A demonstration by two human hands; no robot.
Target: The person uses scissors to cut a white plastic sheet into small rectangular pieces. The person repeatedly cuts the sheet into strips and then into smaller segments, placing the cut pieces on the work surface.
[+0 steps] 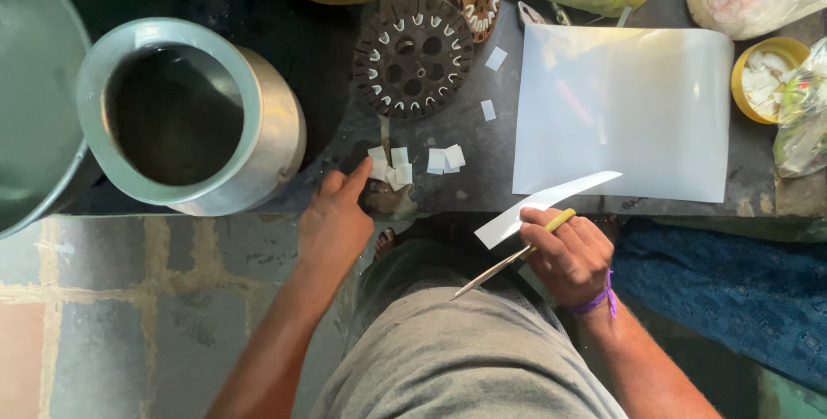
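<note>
On the dark work slab (551, 199) lie a metal pot (194, 117), a white sheet (624, 109) and small paper squares (392, 167). Left hand (336, 221), unclenched, fingers the squares; right hand (568, 255) grasps scissors (517, 255) and a paper strip (543, 204) at the slab's near edge.

A dark stone slab (482, 186) is set as the work surface. Below it, a floor (129, 298) of worn grey and reddish tiles with pale joints is seen. Even, soft daylight is cast throughout.
</note>
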